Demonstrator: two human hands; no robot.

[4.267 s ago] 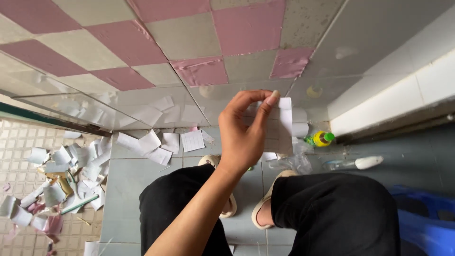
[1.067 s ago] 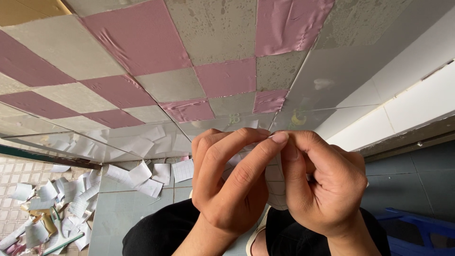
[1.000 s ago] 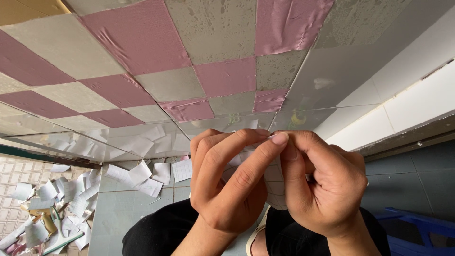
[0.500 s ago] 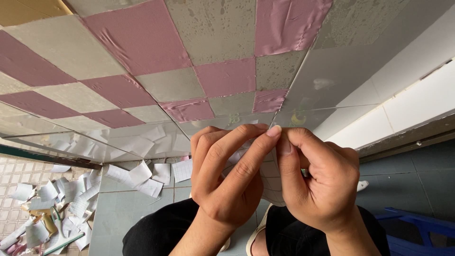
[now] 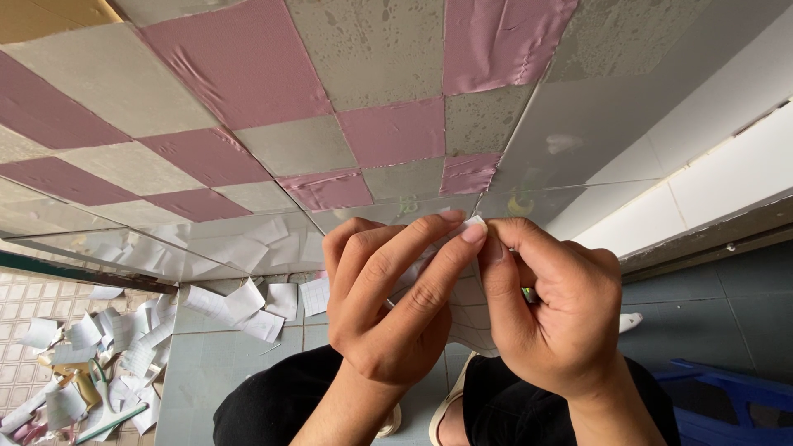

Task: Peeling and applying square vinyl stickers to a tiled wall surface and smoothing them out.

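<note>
Left hand [image 5: 388, 306]: we had it raised in front of the tiled wall, fingers curled and closed on the white square sheet, index fingertip [image 5: 472, 233] pressed to the sheet's top corner.
Right hand [image 5: 553, 318]: we held it just beside the left, touching it at the fingertips, thumb and forefinger pinched on the same top corner of the sheet.
White square sheet [image 5: 471, 318]: it sat between our two hands, mostly hidden by them; a faint grid showed on the lower part, and its top corner peeked out at our fingertips. Whether a layer was parting at that corner, we could not tell.
Wall [image 5: 372, 49]: a checker of pink squares [image 5: 248, 66] and grey tiles, some pink squares wrinkled, rose right behind our hands.
Floor [image 5: 223, 372]: grey tiles lay below, with white paper scraps [image 5: 248, 301] scattered along the foot of the wall and a thicker heap at lower left.
Legs [image 5: 281, 409]: our knees in black trousers sat under the hands, a pale sandal [image 5: 450, 409] showing between them.
Blue plastic object [image 5: 727, 396]: it lay at lower right, well apart from the hands.
</note>
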